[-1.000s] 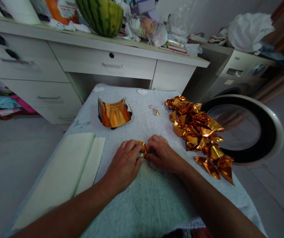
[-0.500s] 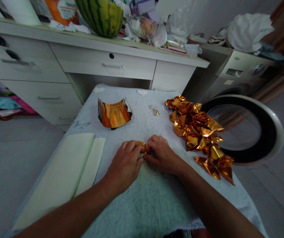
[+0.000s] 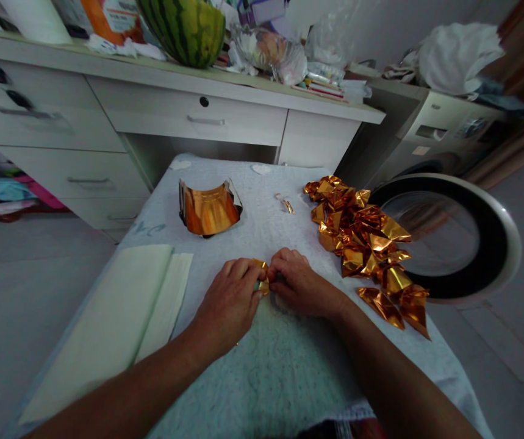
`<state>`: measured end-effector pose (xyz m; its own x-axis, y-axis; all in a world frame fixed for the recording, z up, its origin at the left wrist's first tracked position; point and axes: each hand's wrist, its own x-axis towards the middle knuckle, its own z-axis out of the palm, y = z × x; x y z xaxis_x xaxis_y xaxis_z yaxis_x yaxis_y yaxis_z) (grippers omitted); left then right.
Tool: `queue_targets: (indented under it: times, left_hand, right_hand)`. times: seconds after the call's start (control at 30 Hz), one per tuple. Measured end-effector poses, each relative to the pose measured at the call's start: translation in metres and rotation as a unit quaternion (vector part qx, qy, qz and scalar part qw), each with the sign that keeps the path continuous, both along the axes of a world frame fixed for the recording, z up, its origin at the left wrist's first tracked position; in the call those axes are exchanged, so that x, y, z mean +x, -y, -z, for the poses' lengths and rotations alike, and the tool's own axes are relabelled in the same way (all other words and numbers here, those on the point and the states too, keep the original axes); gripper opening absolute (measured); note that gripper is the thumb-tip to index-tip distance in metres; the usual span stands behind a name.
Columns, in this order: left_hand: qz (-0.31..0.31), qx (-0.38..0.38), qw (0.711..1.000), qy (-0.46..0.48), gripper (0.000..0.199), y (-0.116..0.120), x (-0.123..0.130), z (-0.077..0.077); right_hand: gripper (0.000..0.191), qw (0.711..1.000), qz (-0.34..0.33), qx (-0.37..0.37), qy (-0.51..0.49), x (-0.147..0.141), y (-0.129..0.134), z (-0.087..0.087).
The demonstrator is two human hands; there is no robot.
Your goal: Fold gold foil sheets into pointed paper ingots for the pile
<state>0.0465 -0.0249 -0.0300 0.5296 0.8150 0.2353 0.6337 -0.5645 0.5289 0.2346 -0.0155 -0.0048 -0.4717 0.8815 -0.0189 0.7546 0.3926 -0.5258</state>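
Between my two hands, low over the cloth-covered table, is a small piece of gold foil paper [image 3: 264, 284], mostly hidden by fingers. My left hand [image 3: 234, 292] grips its left side, thumb and fingers closed. My right hand [image 3: 296, 280] pinches the right side with curled fingers. Beyond them lies a curved stack of gold foil sheets [image 3: 211, 210]. To the right is a heap of folded gold foil pieces [image 3: 362, 231]. Pale paper sheets [image 3: 101, 317] lie left of my left forearm.
Small gold scraps [image 3: 287, 205] lie on the tablecloth [image 3: 262, 390]. A white desk [image 3: 188, 116] with drawers stands behind, carrying a cut watermelon [image 3: 183, 30] and plastic bags. At the right, a washing machine's open round door [image 3: 509, 238] reaches close to the table edge.
Both hands stay at nearly the same place, still holding the foil. Slightly more of the foil shows between the fingers. The whole view has shifted a little.
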Motion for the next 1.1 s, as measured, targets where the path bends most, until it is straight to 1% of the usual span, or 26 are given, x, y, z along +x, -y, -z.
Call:
queue_targets:
  times: [0.13, 0.27, 0.43, 0.5, 0.6, 0.7, 0.8, 0.97, 1.03, 1.1]
  left_hand:
    - [-0.001, 0.003, 1.0, -0.004, 0.026, 0.0, 0.0, 0.001]
    - [-0.001, -0.008, 1.0, -0.014, 0.025, 0.0, 0.0, 0.001]
    - [0.001, -0.011, 1.0, -0.006, 0.022, 0.001, 0.0, -0.001]
    - [0.001, -0.009, 1.0, -0.002, 0.022, 0.001, -0.001, -0.002]
    - [0.005, -0.01, 1.0, 0.002, 0.022, 0.002, -0.001, -0.003]
    - [0.007, -0.011, 1.0, 0.002, 0.022, 0.001, -0.002, -0.003]
    - [0.007, -0.009, 1.0, 0.003, 0.023, 0.0, -0.002, -0.002]
    - [0.009, -0.012, 1.0, 0.003, 0.025, 0.0, -0.003, -0.001]
    - [0.01, -0.015, 1.0, 0.002, 0.025, 0.0, -0.004, -0.002]
    - [0.011, -0.019, 1.0, 0.004, 0.025, 0.0, -0.004, -0.003]
  right_hand:
    - [0.012, 1.0, -0.008, -0.018, -0.005, 0.002, -0.001, -0.002]
    - [0.014, 1.0, -0.015, -0.021, -0.01, 0.004, -0.001, -0.001]
    - [0.024, 0.999, -0.02, -0.019, -0.017, 0.007, -0.002, 0.0]
    - [0.02, 1.0, -0.022, -0.012, -0.018, 0.006, -0.001, 0.0]
    - [0.003, 1.0, -0.004, 0.007, -0.009, 0.001, 0.001, 0.001]
    - [0.013, 0.999, 0.022, 0.033, 0.003, -0.004, 0.003, 0.006]
    - [0.014, 0.998, 0.032, 0.046, 0.01, -0.007, 0.003, 0.01]
    - [0.005, 0.999, 0.029, 0.022, 0.012, -0.005, 0.003, 0.007]
    - [0.007, 1.0, 0.022, 0.014, 0.007, -0.003, 0.003, 0.004]
    - [0.013, 1.0, 0.01, 0.017, -0.007, -0.001, 0.003, 0.003]
